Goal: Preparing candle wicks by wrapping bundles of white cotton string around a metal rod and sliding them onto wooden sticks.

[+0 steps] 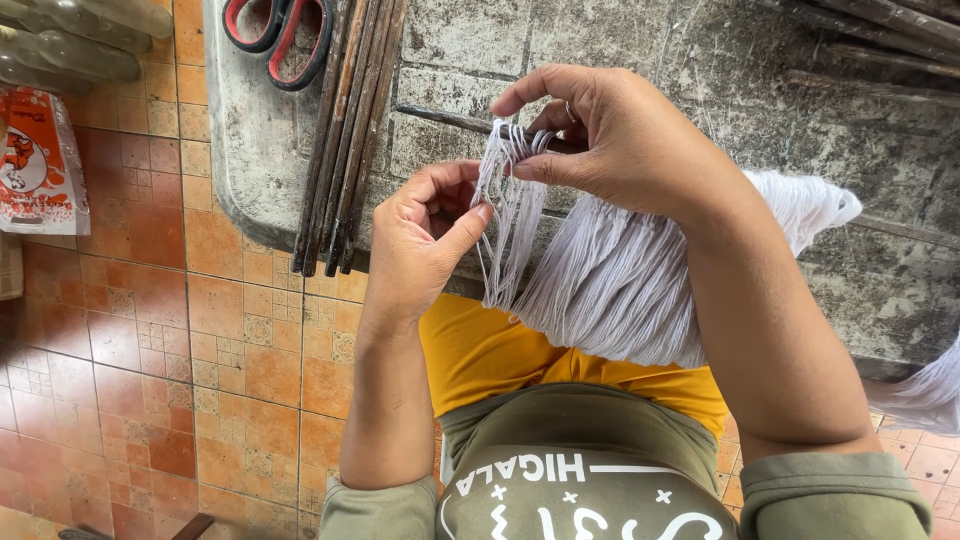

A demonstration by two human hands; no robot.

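Note:
A thick bundle of white threads [620,290] lies across my lap and over the edge of a worn concrete slab [640,70]. My right hand [610,135] pinches the top of a few strands wound around its fingers, next to a thin dark stick [450,118]. Just below and to the left, my left hand [425,235] holds the same strands between thumb and fingers, pulling them taut. A ring shows on a right-hand finger.
Red-handled scissors [280,35] and a bunch of long dark sticks [350,130] lie on the slab's left part. More dark sticks [880,30] lie at the top right. Clear plastic bottles [70,40] and an orange-and-white packet [35,165] sit on the orange tiled floor [170,330].

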